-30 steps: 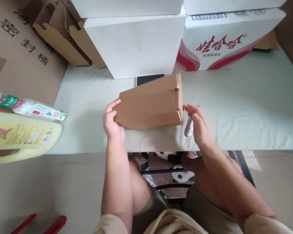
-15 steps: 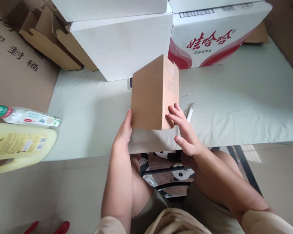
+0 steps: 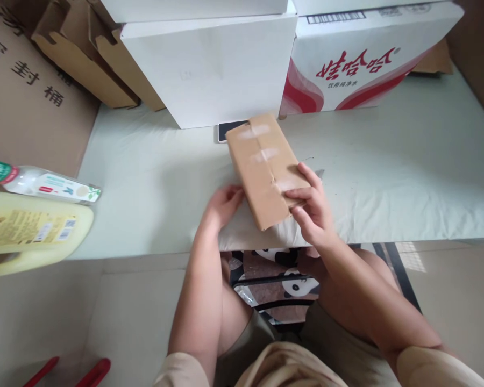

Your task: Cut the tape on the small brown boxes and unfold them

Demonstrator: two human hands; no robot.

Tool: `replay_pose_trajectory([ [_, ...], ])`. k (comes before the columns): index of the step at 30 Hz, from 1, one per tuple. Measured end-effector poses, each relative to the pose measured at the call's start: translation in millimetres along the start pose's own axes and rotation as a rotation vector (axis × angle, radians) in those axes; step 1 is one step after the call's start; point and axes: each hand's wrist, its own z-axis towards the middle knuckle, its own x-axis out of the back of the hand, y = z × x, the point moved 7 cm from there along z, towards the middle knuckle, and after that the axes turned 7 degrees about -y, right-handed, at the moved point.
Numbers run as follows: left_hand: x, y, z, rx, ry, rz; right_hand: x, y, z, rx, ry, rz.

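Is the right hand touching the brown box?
Touching. The head view shows the right hand with fingers lying across the near end of the taped cardboard box.

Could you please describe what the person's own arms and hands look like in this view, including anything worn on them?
Both arms are bare from the hands up past the elbows. The left hand and right hand wear no gloves, and no rings, watch or bracelet can be seen. Beige short sleeves begin near the bottom edge of the picture, on both upper arms. No markings show on the arms.
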Motion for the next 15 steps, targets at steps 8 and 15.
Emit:
replay_pose_trajectory([
  [8, 53.0, 50, -29, -0.548, 0.508, -0.114, -19, -19, 6, 0.03, -0.444, 0.18],
  [15, 49.3, 51, -31, -0.493, 0.547, -0.232, 33, 52, 2, -0.752, -0.169, -0.613],
])
